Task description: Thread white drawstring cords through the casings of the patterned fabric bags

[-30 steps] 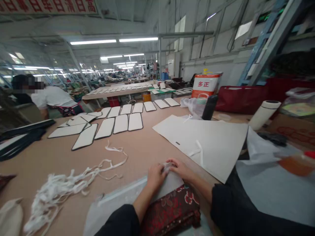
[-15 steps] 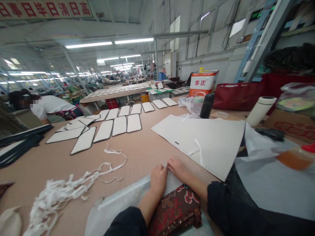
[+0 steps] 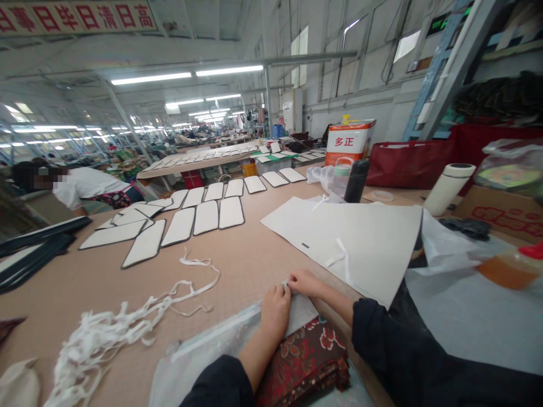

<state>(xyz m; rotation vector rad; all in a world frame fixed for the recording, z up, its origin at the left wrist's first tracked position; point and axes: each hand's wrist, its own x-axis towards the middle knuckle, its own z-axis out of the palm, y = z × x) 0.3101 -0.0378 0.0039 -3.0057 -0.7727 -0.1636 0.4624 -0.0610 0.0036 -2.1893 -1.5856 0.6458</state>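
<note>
Pinching fingertips: the left hand (image 3: 275, 312) and right hand (image 3: 302, 281) almost meet at one spot on the far edge of the plastic bag (image 3: 207, 351), fingers curled in and seemingly nipping the film; what exactly lies between the tips is too small to tell.
Change at the bag's edge: a second ago both hands were cupped over crumpled clear plastic, fingers apart; now the fingers are drawn in and that bunch no longer shows.
Meaning for the handwork: loose handling appears to have narrowed to fine fingertip work at a single point.
Plastic bag: translucent, slightly wrinkled, a pale strip along its far edge; it lies toward the near edge of the surface (image 3: 246, 257), which is out of view.
Patterned cloth: the folded brown cloth (image 3: 303, 359) bears red and pale-outlined flowers, its layers showing on the right; inside the bag or on top, I cannot tell.
</note>
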